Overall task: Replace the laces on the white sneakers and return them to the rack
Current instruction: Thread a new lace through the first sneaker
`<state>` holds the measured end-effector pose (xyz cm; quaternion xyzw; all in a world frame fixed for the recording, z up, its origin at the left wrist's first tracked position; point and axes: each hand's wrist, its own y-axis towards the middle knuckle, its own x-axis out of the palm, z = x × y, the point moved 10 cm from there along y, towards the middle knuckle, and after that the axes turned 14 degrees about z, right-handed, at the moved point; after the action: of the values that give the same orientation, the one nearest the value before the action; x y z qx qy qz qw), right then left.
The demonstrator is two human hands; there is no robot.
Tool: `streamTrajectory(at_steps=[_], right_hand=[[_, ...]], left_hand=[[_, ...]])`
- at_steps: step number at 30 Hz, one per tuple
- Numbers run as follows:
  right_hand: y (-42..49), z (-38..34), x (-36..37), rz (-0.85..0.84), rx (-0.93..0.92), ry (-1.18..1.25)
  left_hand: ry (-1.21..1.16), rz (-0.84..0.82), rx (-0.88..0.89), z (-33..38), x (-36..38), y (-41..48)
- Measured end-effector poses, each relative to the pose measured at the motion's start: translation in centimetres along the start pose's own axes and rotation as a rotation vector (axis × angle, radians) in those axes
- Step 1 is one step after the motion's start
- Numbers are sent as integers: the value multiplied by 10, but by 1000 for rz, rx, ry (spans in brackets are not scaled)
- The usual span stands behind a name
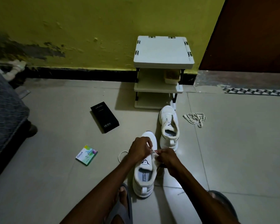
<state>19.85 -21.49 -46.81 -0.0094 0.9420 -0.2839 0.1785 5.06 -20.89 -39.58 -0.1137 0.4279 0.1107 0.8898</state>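
Pale, glossy floor tiles (55, 183) run up to a yellow-green plaster wall (71, 21), which is blistered and peeled dark along its left base. A flat brown door (249, 33) fills the upper right corner.

In your head view, the rack (163, 50) stands against the wall. It is a boxy white plastic unit with a square top, thin dark posts and lower shelves. A small cream tub (172, 76) sits on its middle shelf.

The near sneaker (149, 138) stands on the floor between your feet, toe pointing at the rack, with its padded collar open and a printed insole showing. Your left hand (140, 148) and right hand (168, 159) meet over its tongue, fingers curled tight. Each pinches the lace (153, 152) at the eyelets, and a thin loop of it curves out onto the tiles on the left.

The far sneaker (169, 126) stands just beyond and to the right, unlaced, its toe close to the rack's foot. A tangled bundle of cream cord (195, 118) lies on the tiles to its right, well apart from your hands.

A matte black rectangular box (104, 117) lies left of the rack, and a flat green packet (86, 155) lies nearer you. Grey rubber sandals (124, 206) are on your feet.
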Motion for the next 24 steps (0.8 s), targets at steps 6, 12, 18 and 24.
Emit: streamTrajectory(at_steps=[6,12,18,24], right_hand=[[-6,-1,-6,22,7,58],[-10,-4,-6,40,14,49],[-10,-12,-6,71,-88,-41],[-19,-31,-1,71,-329,-205]], left_hand=[[53,2,73,7,5,-4],[178,-19,177,16,5,-6],[264,-7,330,30,6,-13],[210,15,267,26,1,-8]])
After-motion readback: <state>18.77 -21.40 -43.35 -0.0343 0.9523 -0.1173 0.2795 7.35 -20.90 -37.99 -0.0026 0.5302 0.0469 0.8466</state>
